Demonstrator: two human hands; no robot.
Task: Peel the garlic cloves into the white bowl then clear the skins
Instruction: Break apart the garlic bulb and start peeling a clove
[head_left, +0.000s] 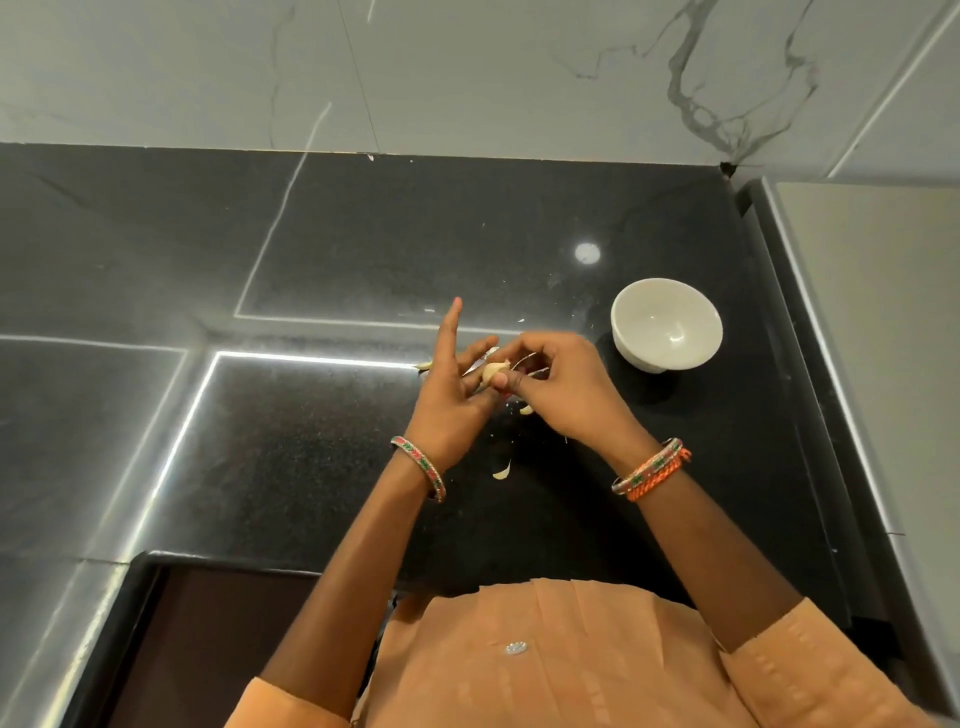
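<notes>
Head view: both hands meet over the black counter (311, 441), just left of the white bowl (666, 332). Left hand (457, 395) holds a garlic clove (492, 372) betw. thumb and lower fingers, w/ the index finger sticking straight up and away from the rest. Right hand (563, 387) has its fingers curled in, pinching at the same clove from the right side; thumb tip sits right at the clove's lower edge. Thin papery skin curls off around the clove, betw. the two hands. Clove looks pale, partly bare, exact amt of skin left can't be told. Bowl stands upright on the counter, near the right hand but not touching it; inside looks bare white. Loose skin bits lie on the counter: one piece (502, 472) below the hands betw. the wrists, a small one (527, 410) just under the right hand, another (423, 366) poking out left of the left hand. Patterned bangle (420, 467) on left wrist, bangle plus orange thread (654, 470) on right wrist. Orange garment (571, 660) at bottom of view. Marble-look wall tiles (467, 67) behind the counter.
</notes>
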